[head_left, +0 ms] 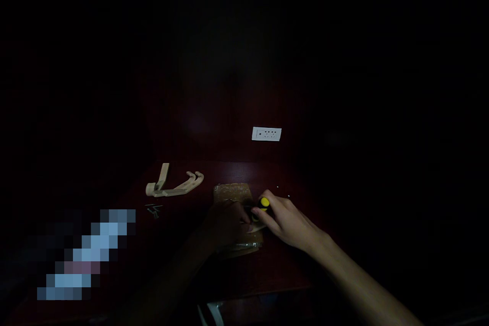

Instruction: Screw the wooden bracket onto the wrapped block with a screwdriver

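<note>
My right hand (284, 219) is wrapped round the black and yellow handle of a screwdriver (264, 202), its yellow butt end facing up. The shaft and tip are hidden. Beside it, my left hand (228, 221) is closed, in deep shadow, with fingertips on a pale wooden piece (257, 227) that shows only in part between the two hands. Both hands are over a brown, cardboard-like slab (233, 192) with shiny clear film or tape along its near edge.
Curved pale wooden pieces (179, 191) lie at the back left of the dark red table (237, 168). Several small screws (153, 210) are in front of them. Two tiny white specks sit at the right. A white socket plate (266, 134) is behind. A blurred-out bluish patch (91, 249) covers the lower left.
</note>
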`<state>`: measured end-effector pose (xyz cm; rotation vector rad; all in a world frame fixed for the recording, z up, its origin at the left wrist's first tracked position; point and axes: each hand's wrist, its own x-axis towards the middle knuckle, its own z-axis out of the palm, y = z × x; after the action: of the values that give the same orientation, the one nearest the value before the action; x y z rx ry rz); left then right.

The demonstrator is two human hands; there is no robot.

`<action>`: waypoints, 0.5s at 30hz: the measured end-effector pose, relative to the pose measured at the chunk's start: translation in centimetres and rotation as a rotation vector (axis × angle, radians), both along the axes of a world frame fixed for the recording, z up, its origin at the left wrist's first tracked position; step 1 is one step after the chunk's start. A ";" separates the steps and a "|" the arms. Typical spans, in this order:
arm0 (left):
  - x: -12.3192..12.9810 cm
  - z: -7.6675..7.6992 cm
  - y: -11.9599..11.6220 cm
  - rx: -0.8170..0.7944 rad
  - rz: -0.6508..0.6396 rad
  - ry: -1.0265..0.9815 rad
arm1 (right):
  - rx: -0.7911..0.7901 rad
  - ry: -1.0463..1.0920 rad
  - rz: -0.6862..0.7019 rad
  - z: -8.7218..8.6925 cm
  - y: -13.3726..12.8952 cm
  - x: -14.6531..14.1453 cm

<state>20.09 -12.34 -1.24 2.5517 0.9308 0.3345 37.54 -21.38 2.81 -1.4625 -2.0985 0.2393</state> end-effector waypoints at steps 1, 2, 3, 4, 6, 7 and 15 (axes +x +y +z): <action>0.0 0.3 -0.1 0.007 0.002 0.009 | 0.005 -0.006 -0.005 0.0 0.1 0.0; 0.0 0.5 -0.2 0.015 0.004 0.020 | 0.004 -0.009 -0.011 0.0 0.1 0.0; 0.1 0.7 -0.3 0.021 0.009 0.033 | 0.009 -0.015 -0.010 0.1 0.2 -0.1; 0.1 0.9 -0.4 0.026 0.017 0.046 | 0.019 -0.023 -0.005 0.1 0.3 -0.1; 0.2 1.1 -0.5 0.031 0.046 0.080 | 0.027 -0.038 0.020 0.4 0.5 -0.3; 0.2 1.2 -0.5 0.032 0.059 0.095 | 0.026 -0.044 0.033 0.5 0.5 -0.5; -0.2 1.1 -0.8 0.114 0.016 0.073 | -0.025 -0.143 -0.020 1.6 0.4 0.1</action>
<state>19.94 -13.19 -0.19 2.6774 0.9850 0.3090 37.60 -20.98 4.37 -1.5552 -2.1995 0.1584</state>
